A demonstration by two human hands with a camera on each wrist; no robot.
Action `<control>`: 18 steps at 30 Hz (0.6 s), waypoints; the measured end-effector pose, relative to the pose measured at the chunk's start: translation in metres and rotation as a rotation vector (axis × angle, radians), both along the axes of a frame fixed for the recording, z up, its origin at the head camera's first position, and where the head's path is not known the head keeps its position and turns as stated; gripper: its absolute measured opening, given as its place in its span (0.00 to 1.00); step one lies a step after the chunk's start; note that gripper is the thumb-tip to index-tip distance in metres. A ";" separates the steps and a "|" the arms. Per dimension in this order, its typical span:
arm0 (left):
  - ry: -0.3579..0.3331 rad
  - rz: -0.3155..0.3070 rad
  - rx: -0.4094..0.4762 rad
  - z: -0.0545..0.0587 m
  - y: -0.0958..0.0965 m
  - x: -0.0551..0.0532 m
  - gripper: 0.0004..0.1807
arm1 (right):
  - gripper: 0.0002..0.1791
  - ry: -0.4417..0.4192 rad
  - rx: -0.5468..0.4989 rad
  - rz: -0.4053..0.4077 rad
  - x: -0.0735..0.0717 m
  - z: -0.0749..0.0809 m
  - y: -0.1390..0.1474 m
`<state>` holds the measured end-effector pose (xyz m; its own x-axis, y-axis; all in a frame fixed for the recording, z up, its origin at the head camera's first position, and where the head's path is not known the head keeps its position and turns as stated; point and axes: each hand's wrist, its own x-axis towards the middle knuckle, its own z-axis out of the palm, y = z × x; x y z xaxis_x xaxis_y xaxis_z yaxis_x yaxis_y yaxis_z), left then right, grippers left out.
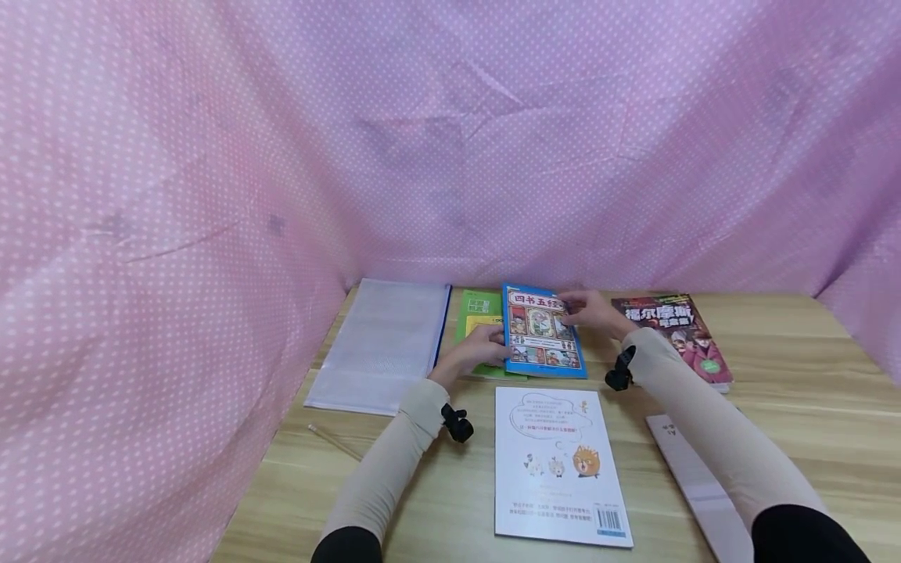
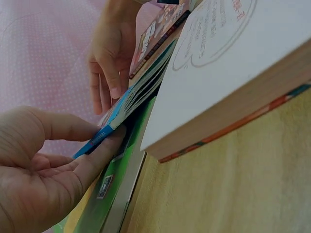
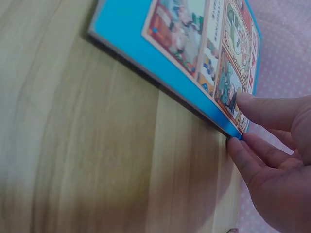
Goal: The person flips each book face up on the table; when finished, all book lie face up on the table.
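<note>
Between my two hands is a blue-bordered book (image 1: pixel 542 332) with cartoon panels on its cover, overlapping a green book (image 1: pixel 475 303). My left hand (image 1: pixel 482 348) pinches its spine edge, thumb above and fingers below, as the left wrist view shows; the blue book (image 2: pixel 124 104) is tilted there, its pages slightly fanned, over the green book (image 2: pixel 116 194). On the opposite side my right hand (image 1: pixel 591 311) holds the other edge. In the right wrist view the thumb of the right hand (image 3: pixel 277 141) lies on the cover and the fingers are at the edge underneath.
A white book (image 1: pixel 559 469) lies back cover up in front. At the right are a dark red comic book (image 1: pixel 679 336) and a pale book (image 1: pixel 697 485) under the right forearm. A white mesh pouch (image 1: pixel 383 344) and a thin stick (image 1: pixel 334 442) lie left. Pink dotted cloth (image 1: pixel 450 156) hangs behind.
</note>
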<state>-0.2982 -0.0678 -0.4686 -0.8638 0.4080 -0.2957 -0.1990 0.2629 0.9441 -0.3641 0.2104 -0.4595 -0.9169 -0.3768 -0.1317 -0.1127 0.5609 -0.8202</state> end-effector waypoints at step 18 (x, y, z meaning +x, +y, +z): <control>0.063 0.037 -0.117 0.006 0.025 0.005 0.40 | 0.34 -0.032 0.076 -0.034 0.001 0.003 0.023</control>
<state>-0.2937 -0.0425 -0.4627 -0.8960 0.3415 -0.2839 -0.1516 0.3656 0.9183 -0.3627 0.2333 -0.4566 -0.9239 -0.3332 -0.1882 -0.0667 0.6245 -0.7782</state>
